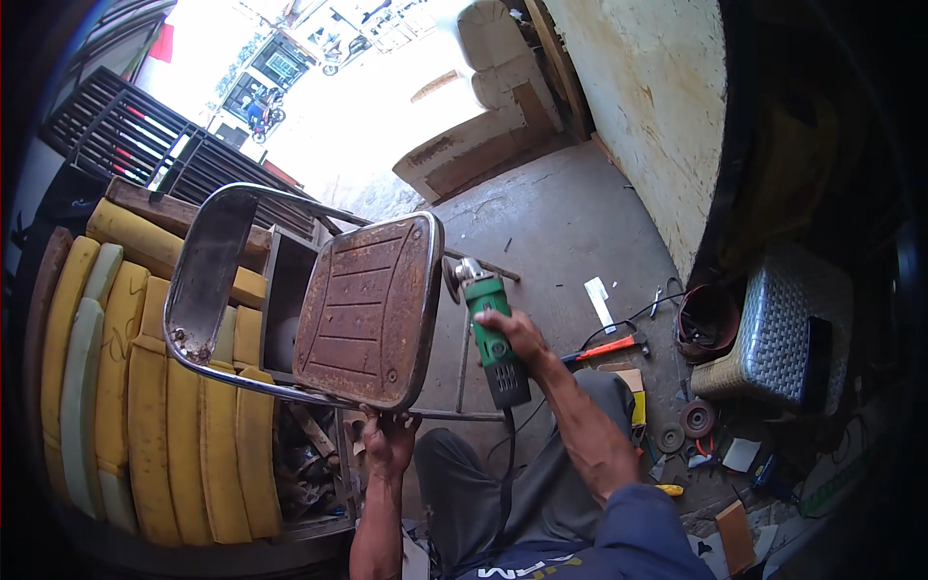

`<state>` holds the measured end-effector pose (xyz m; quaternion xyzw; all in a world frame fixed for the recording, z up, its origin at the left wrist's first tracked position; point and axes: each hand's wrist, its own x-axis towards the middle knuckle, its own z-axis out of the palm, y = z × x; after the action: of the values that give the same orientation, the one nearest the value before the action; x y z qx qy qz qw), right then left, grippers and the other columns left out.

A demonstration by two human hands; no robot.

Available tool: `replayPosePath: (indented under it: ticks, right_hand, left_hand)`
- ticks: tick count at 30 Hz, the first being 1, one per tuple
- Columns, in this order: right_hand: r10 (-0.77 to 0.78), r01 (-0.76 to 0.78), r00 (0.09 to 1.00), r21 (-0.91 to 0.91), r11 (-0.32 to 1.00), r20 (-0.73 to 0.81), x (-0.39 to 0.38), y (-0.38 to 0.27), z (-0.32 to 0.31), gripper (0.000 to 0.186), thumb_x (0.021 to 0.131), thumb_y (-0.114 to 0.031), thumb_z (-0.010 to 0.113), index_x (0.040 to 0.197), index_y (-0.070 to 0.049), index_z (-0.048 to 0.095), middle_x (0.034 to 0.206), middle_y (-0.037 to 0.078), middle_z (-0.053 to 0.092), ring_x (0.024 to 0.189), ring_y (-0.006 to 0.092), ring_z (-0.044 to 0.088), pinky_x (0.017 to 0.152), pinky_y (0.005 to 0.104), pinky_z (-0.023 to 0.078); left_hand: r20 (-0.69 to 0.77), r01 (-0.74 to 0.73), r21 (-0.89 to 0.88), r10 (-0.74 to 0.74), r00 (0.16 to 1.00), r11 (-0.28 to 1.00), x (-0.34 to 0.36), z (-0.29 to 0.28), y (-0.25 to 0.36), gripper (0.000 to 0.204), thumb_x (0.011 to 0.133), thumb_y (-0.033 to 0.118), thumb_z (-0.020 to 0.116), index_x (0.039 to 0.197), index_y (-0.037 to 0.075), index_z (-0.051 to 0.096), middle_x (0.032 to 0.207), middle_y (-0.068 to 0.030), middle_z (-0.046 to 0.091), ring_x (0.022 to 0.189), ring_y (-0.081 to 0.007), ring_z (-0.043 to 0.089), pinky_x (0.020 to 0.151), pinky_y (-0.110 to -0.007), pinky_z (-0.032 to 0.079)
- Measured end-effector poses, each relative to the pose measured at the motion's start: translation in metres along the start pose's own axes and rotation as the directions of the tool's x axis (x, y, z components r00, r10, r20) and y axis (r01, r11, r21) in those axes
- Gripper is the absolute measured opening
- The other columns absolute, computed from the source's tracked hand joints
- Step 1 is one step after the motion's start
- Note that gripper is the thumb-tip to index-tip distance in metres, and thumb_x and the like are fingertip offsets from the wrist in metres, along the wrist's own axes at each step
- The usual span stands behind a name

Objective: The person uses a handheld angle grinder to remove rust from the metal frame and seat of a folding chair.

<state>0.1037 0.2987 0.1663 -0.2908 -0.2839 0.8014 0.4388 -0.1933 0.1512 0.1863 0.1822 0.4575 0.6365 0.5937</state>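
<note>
A metal chair [365, 309] lies tipped in front of me, its rusty brown seat panel turned up and its chromed tube frame worn. My left hand [389, 440] is closed round the frame at the near edge of the seat. In my right hand [517, 336] is a green angle grinder [493, 329], gripped by its body. The grinder's disc [451, 278] is right beside the seat's right rim; whether it touches, I cannot tell. A dark power cord [507, 464] hangs from the grinder's rear end.
Yellow foam cushions [159, 416] are stacked at left, beside a wooden rack. On the floor at right lie an orange-handled tool [604, 349], grinding discs [698, 419] and scraps. A silver woven stool [773, 329] stands further right; a torn sofa [483, 135] is at the back.
</note>
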Motion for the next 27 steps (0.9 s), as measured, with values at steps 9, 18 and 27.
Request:
replayPosePath:
  ticks: [9, 18, 27]
  right_hand:
    - [-0.109, 0.096, 0.993, -0.194, 0.976, -0.054, -0.015, 0.005, 0.009, 0.047, 0.085, -0.039, 0.075, 0.108, -0.002, 0.058, 0.087, 0.007, 0.061, 0.067, 0.0148, 0.064, 0.059, 0.0324, 0.059]
    - [-0.058, -0.097, 0.972, -0.612, 0.785, -0.229, -0.141, 0.069, 0.080, 0.086, 0.079, -0.049, 0.079, 0.139, 0.002, 0.045, 0.122, 0.032, 0.065, 0.116, 0.0450, 0.065, 0.101, 0.0474, 0.050]
    - [-0.103, -0.096, 0.967, -0.707, 0.700, -0.233, -0.109, 0.017, 0.077, 0.086, 0.080, -0.049, 0.077, 0.137, 0.005, 0.043, 0.113, 0.035, 0.067, 0.109, 0.0481, 0.068, 0.096, 0.0506, 0.053]
  left_hand:
    - [-0.007, 0.006, 0.009, -0.006, 1.000, 1.000, -0.001, 0.006, 0.001, 0.045, 0.100, 0.062, 0.051, 0.115, 0.022, 0.067, 0.100, 0.0052, 0.066, 0.086, -0.0148, 0.055, 0.095, -0.050, 0.041]
    - [-0.023, 0.039, -0.090, -0.041, 0.999, 0.995, -0.005, 0.004, 0.004, 0.046, 0.103, 0.059, 0.045, 0.110, 0.020, 0.069, 0.091, 0.0007, 0.069, 0.086, -0.0171, 0.064, 0.096, -0.051, 0.043]
    - [0.016, -0.028, -0.117, 0.030, 0.999, 0.993, 0.001, -0.005, -0.007, 0.044, 0.106, 0.054, 0.042, 0.105, 0.017, 0.066, 0.088, -0.0001, 0.065, 0.086, -0.0187, 0.061, 0.095, -0.047, 0.044]
